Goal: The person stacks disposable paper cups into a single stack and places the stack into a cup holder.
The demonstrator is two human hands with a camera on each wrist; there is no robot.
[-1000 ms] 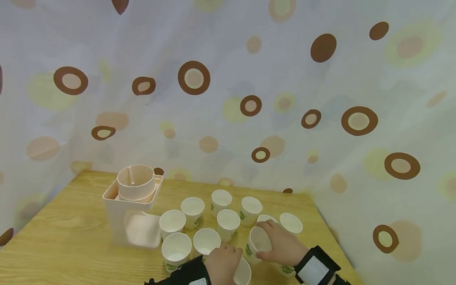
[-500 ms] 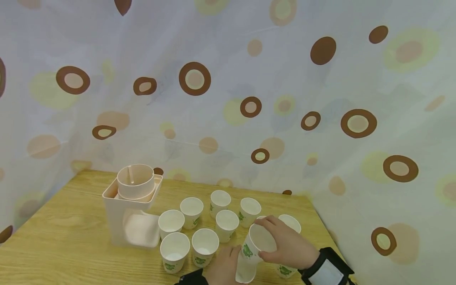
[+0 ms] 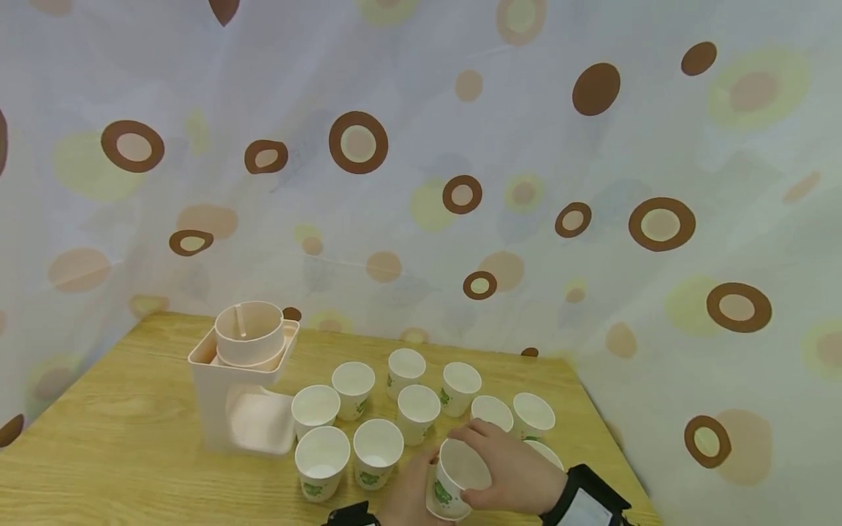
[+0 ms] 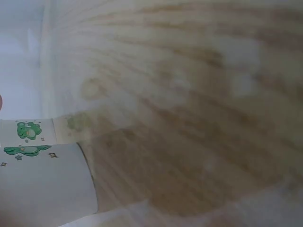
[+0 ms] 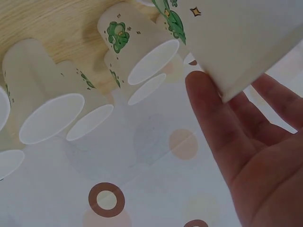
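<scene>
My right hand grips a white paper cup with green print by its rim, thumb on the near side and fingers on the far side. In the right wrist view the same cup fills the upper right corner. My left hand holds a second paper cup, low at the front of the table. The right hand's cup stands inside or directly over this second cup; most of the lower cup is hidden. Printed paper cups also show at the left of the left wrist view.
Several upright paper cups stand around the hands to the left and behind. More cups stand right of them. A pale pink square container with a round cup-shaped piece on top stands at left on the wooden table.
My right hand lifted its cup, moved it left and lowered it to the cup in my left hand. The left hand moved slightly right. Cups behind the right hand came into view.
</scene>
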